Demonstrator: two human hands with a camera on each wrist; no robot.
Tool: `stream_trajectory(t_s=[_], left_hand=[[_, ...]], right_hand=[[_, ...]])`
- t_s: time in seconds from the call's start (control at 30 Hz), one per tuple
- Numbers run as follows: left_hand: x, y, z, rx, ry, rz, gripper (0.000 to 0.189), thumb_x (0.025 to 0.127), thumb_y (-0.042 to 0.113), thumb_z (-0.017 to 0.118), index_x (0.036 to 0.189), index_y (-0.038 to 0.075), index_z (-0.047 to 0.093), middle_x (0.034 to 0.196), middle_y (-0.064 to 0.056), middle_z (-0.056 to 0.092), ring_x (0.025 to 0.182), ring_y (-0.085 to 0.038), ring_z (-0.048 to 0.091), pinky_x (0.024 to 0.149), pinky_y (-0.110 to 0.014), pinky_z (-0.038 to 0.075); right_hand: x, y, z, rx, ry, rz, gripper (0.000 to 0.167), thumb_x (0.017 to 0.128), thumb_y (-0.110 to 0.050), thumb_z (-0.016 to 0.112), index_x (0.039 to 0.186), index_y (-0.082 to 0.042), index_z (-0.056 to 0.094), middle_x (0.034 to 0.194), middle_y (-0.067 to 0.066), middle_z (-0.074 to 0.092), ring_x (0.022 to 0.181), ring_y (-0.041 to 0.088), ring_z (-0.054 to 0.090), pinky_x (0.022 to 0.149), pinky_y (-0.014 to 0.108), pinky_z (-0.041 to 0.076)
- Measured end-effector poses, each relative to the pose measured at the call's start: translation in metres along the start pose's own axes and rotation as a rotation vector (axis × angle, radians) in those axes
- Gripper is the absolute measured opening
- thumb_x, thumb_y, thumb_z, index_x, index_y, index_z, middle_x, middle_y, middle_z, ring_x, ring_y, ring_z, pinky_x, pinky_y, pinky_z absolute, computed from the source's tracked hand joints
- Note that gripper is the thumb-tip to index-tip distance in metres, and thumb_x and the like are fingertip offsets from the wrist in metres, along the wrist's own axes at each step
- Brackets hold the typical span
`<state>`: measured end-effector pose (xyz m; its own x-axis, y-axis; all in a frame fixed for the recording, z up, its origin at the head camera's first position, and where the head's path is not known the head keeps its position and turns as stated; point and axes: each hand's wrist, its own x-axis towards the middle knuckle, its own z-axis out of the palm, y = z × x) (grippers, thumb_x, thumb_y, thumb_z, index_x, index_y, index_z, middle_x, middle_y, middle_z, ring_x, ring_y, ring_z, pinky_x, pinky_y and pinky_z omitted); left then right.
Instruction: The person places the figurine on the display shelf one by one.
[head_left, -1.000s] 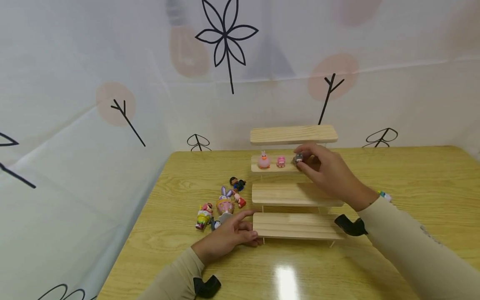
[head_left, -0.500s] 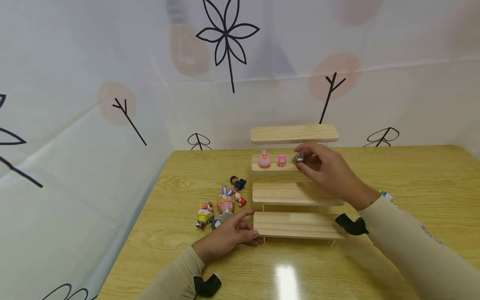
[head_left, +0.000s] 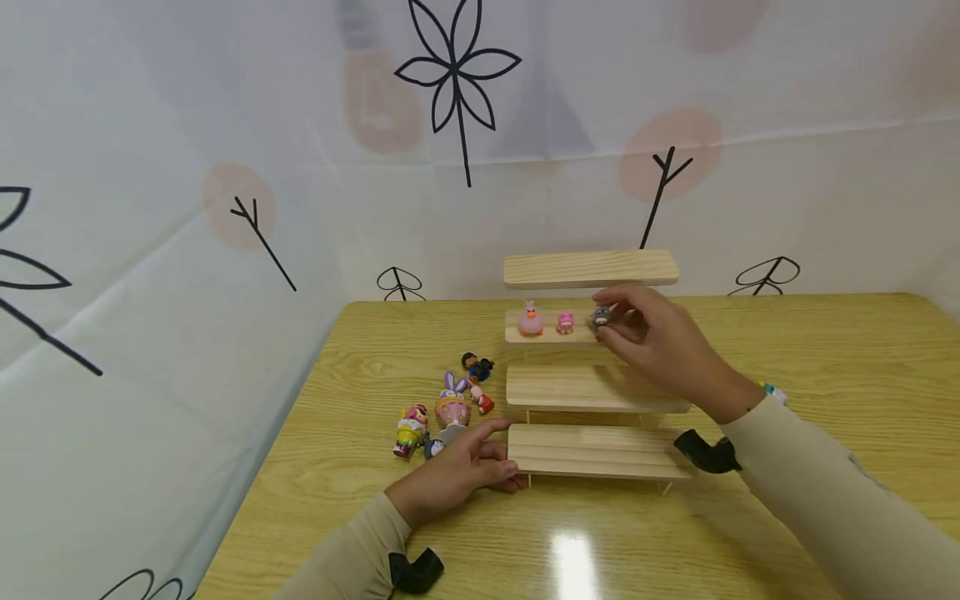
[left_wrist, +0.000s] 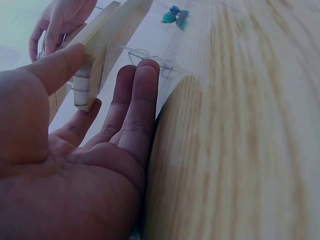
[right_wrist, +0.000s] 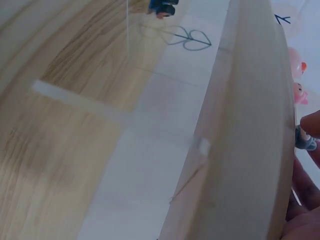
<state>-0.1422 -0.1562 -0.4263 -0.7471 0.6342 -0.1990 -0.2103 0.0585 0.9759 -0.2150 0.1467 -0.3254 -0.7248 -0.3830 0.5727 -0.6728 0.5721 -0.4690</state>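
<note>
A wooden tiered display shelf [head_left: 592, 451] stands on the table. My left hand [head_left: 457, 473] pinches the left end of its lowest board between thumb and a finger; the other fingers extend beneath it in the left wrist view. On the second board from the top, my right hand [head_left: 648, 337] holds a small grey figurine [head_left: 601, 317] between thumb and fingertips. To its left on that board sit a pink figurine [head_left: 565, 322] and a pink duck figurine [head_left: 531, 320]. The right wrist view shows the grey figurine [right_wrist: 303, 139] partly covered by the fingers.
Left of the shelf lie several figurines, among them a bunny-eared one [head_left: 453, 406], a yellow-and-pink one [head_left: 410, 431], a dark-haired one [head_left: 477, 367] and a red one [head_left: 482, 398]. Another figurine [head_left: 774, 392] lies right, partly behind the right sleeve. A patterned cloth [head_left: 525, 208] hangs behind.
Both hands keep their places, the left at the lowest board and the right around the grey figurine. Only a slight shift of the whole head view shows.
</note>
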Motion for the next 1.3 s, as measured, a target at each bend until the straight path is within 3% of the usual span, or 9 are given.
stream_trajectory(t_s=[0.33, 0.67, 0.73, 0.93, 1.1, 1.23, 1.3], left_hand=[[0.000, -0.002, -0.001, -0.001, 0.000, -0.001, 0.067, 0.102, 0.017, 0.059, 0.159, 0.014, 0.022, 0.112, -0.013, 0.061, 0.112, -0.029, 0.068, 0.100, -0.039, 0.055], [0.001, -0.003, 0.000, -0.006, -0.004, 0.003, 0.069, 0.102, 0.019, 0.061, 0.159, 0.016, 0.023, 0.112, -0.012, 0.062, 0.109, -0.025, 0.069, 0.098, -0.039, 0.056], [0.001, -0.003, 0.000, -0.008, -0.002, 0.002, 0.068, 0.101, 0.019, 0.061, 0.159, 0.017, 0.024, 0.112, -0.012, 0.062, 0.109, -0.025, 0.069, 0.098, -0.039, 0.056], [0.001, -0.003, -0.001, -0.006, 0.002, 0.006, 0.066, 0.102, 0.018, 0.060, 0.158, 0.018, 0.026, 0.112, -0.013, 0.063, 0.109, -0.025, 0.069, 0.098, -0.039, 0.056], [0.001, -0.002, -0.001, -0.010, -0.003, 0.004, 0.067, 0.102, 0.017, 0.060, 0.158, 0.016, 0.024, 0.113, -0.013, 0.062, 0.111, -0.026, 0.069, 0.099, -0.039, 0.056], [0.000, -0.002, -0.001, -0.014, -0.004, -0.002, 0.067, 0.102, 0.016, 0.059, 0.159, 0.016, 0.023, 0.113, -0.013, 0.062, 0.112, -0.028, 0.068, 0.100, -0.039, 0.055], [0.000, -0.001, -0.001, -0.014, -0.002, -0.004, 0.066, 0.102, 0.016, 0.059, 0.159, 0.016, 0.024, 0.113, -0.013, 0.062, 0.112, -0.028, 0.068, 0.100, -0.039, 0.055]], right_hand=[[-0.021, -0.002, -0.010, -0.031, 0.153, -0.030, 0.045, 0.086, 0.009, 0.070, 0.128, 0.001, 0.060, 0.119, 0.016, 0.062, 0.103, 0.023, 0.057, 0.088, 0.006, 0.041], [-0.048, -0.004, -0.022, -0.025, 0.349, 0.028, 0.038, 0.084, 0.012, 0.064, 0.121, 0.003, 0.065, 0.117, 0.018, 0.065, 0.107, -0.004, 0.049, 0.095, 0.008, 0.036], [-0.053, -0.002, -0.024, -0.028, 0.361, 0.031, 0.037, 0.084, 0.012, 0.065, 0.120, 0.003, 0.065, 0.115, 0.012, 0.065, 0.108, -0.007, 0.048, 0.095, 0.008, 0.036], [-0.068, 0.010, -0.026, -0.015, 0.367, 0.061, 0.035, 0.086, 0.013, 0.061, 0.120, 0.005, 0.064, 0.119, -0.024, 0.054, 0.107, -0.014, 0.048, 0.093, 0.006, 0.038], [-0.082, 0.021, -0.029, -0.008, 0.374, 0.116, 0.031, 0.087, 0.012, 0.060, 0.117, 0.004, 0.066, 0.117, -0.023, 0.056, 0.102, -0.014, 0.051, 0.084, 0.001, 0.041], [-0.092, 0.028, -0.030, 0.012, 0.378, 0.169, 0.028, 0.089, 0.010, 0.059, 0.115, 0.002, 0.067, 0.116, -0.022, 0.058, 0.098, -0.012, 0.054, 0.065, 0.002, 0.044], [-0.095, 0.030, -0.031, 0.024, 0.372, 0.182, 0.027, 0.089, 0.010, 0.059, 0.115, 0.003, 0.067, 0.116, -0.025, 0.057, 0.097, -0.011, 0.054, 0.067, 0.002, 0.045]])
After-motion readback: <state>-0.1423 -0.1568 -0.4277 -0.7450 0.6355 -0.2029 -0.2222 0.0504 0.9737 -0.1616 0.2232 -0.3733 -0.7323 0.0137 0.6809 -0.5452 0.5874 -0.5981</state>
